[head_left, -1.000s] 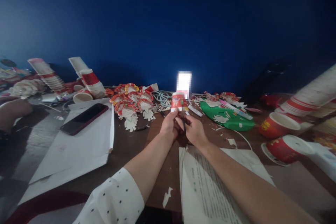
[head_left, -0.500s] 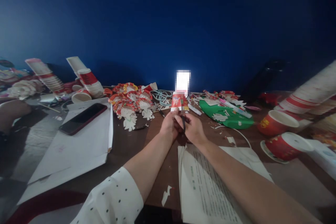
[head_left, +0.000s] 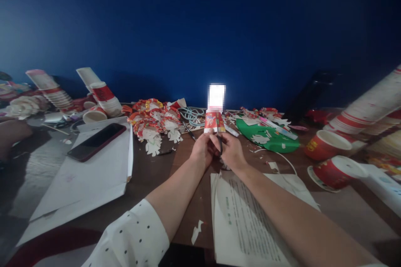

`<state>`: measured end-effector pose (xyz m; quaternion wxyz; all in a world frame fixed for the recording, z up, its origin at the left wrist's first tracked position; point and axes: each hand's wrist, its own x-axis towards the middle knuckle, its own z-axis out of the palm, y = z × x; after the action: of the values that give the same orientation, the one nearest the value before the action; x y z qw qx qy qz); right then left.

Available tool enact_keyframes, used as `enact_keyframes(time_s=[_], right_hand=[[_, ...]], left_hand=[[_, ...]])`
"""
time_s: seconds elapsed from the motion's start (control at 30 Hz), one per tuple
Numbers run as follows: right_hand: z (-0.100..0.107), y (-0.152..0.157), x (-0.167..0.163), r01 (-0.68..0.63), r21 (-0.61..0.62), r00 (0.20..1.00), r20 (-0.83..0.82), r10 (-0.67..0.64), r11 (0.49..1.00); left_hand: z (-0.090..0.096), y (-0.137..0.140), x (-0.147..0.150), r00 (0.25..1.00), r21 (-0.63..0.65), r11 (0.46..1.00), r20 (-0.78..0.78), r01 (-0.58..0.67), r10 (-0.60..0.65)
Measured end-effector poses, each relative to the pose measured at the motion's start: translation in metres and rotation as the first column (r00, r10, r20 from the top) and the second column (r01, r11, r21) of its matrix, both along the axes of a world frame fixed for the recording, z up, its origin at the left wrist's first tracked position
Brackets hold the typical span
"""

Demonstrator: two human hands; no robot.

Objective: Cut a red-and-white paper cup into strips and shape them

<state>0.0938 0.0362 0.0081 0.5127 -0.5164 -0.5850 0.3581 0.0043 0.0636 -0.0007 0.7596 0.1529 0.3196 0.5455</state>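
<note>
My left hand (head_left: 202, 149) and my right hand (head_left: 231, 152) meet at the middle of the table. Just beyond the fingers stands a red-and-white printed paper cup (head_left: 213, 122), its lower part hidden; the left fingers close on it. A slim dark tool that looks like scissors (head_left: 220, 145) runs through my right hand, its tip against the printed paper. Its far end is too small to make out clearly. Printed sheets (head_left: 247, 217) lie under my right forearm. Directly behind the cup is a bright, pixelated patch.
Left are a phone (head_left: 97, 142) on white paper (head_left: 78, 175), stacked cups (head_left: 106, 100) and another person's hand (head_left: 15, 135). Cut red paper figures (head_left: 155, 119) lie behind. A green sheet (head_left: 266, 135), red cups (head_left: 340, 171) and a tall cup stack (head_left: 363, 104) are at right.
The whole view has shifted slightly, with the table items sitting a little further left. The tool tilts a little differently in my right hand; both hands stay together at the cup.
</note>
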Motion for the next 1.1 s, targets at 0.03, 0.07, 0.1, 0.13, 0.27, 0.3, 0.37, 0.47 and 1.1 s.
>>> enact_keyframes(time_s=[0.03,0.07,0.1,0.13,0.27,0.3,0.37,0.47,1.1], right_hand=[[0.001,-0.001,0.000,0.003,-0.014,1.000,-0.011,-0.003,1.000],[0.001,-0.001,0.000,0.002,-0.028,1.000,-0.027,-0.002,1.000],[0.002,-0.001,-0.001,-0.002,-0.042,0.999,-0.050,0.000,0.999],[0.001,-0.001,-0.001,-0.007,-0.053,0.997,-0.075,0.003,0.999],[-0.001,-0.001,-0.001,-0.028,-0.094,0.988,-0.153,0.013,0.995],[-0.002,-0.001,-0.001,-0.028,-0.100,0.987,-0.161,0.012,0.995],[-0.003,-0.001,-0.002,-0.025,-0.103,0.986,-0.167,0.007,0.994],[-0.003,-0.001,-0.004,-0.005,-0.088,0.982,-0.189,-0.012,0.996],[0.001,0.002,0.005,0.009,-0.071,0.986,-0.163,-0.021,0.997]], left_hand=[[0.001,0.000,0.000,1.000,-0.005,1.000,-0.003,0.001,-0.001],[0.001,0.000,-0.001,1.000,-0.013,1.000,-0.003,0.001,-0.001],[0.001,0.000,-0.001,1.000,-0.021,1.000,0.002,0.006,-0.006],[0.002,0.000,-0.002,1.000,-0.026,0.999,0.012,0.022,-0.022],[0.001,0.003,-0.007,0.996,-0.024,0.998,0.065,0.056,-0.054],[0.001,0.004,-0.008,0.997,-0.030,0.999,0.065,0.039,-0.037],[0.001,0.005,-0.010,0.999,-0.040,0.999,0.048,0.016,-0.014],[0.004,0.003,-0.010,0.999,-0.047,0.998,0.001,0.053,-0.053],[-0.002,0.006,-0.015,0.995,0.029,0.996,0.041,0.090,-0.091]])
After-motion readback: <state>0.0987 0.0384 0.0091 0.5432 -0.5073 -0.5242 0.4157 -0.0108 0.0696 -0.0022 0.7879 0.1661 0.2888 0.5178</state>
